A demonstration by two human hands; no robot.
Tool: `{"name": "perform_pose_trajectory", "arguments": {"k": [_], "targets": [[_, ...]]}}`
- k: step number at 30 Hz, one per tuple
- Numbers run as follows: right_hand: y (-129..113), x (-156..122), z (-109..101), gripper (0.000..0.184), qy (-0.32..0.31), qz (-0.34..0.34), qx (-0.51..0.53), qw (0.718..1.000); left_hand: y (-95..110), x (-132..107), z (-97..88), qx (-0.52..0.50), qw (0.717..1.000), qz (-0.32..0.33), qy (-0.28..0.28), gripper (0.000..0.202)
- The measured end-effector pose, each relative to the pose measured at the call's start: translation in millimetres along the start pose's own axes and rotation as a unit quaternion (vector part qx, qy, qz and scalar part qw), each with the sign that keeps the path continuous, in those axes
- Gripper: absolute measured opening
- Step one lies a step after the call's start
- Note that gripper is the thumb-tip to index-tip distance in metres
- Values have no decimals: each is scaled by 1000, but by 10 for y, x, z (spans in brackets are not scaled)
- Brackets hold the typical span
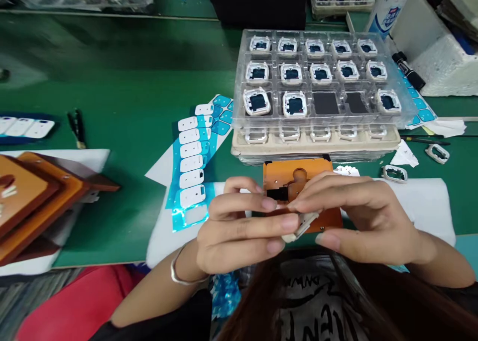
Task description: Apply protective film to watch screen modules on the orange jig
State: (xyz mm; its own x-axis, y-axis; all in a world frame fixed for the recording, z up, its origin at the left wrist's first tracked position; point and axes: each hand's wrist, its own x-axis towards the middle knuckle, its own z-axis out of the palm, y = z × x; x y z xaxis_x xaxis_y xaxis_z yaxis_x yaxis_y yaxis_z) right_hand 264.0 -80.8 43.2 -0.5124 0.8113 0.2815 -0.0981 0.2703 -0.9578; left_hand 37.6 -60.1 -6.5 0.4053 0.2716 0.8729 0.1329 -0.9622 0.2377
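"What's closest to us?"

"Loose hair (256,303) over a lettered shirt (308,296), on the near side of the orange fixture (282,173)."

"And the fingers?"

"The left hand (231,231) grasps a pale watch-style case (303,226), seen over the fixture's near edge; its thumb is hidden. The right hand (368,214) brings fingertips to the case's upper edge, thumb apart; whether they grip, I cannot tell."

"Handling advice?"

"I'd steady the rim with the left and press lightly with the right, sparing the thin walls."

"Which way does it point?"

"Tilted, its visible length slanting from the fixture's near edge toward its far right; the facing is unclear."
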Motion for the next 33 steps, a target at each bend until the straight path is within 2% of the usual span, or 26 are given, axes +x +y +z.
{"name": "perform_pose_trajectory", "arguments": {"k": [4, 9, 20, 26, 33], "targets": [[83, -18, 52, 31, -2, 19, 78, 997, 33, 9, 9, 22, 1000, 10, 14, 33], [103, -16, 52, 41, -8, 29, 132, 991, 35, -27, -17, 10, 1000, -4, -5, 32], [96, -1, 51, 43, -9, 35, 148, 988, 37, -74, -29, -6, 1000, -25, -7, 31], [100, 0, 72, 43, 1, 32, 158, 987, 21, -43, -51, -24, 999, -7, -22, 33], [94, -3, 71, 40, 2, 68, 171, 983, 33, -97, -36, -19, 1000, -9, -21, 33]]}}
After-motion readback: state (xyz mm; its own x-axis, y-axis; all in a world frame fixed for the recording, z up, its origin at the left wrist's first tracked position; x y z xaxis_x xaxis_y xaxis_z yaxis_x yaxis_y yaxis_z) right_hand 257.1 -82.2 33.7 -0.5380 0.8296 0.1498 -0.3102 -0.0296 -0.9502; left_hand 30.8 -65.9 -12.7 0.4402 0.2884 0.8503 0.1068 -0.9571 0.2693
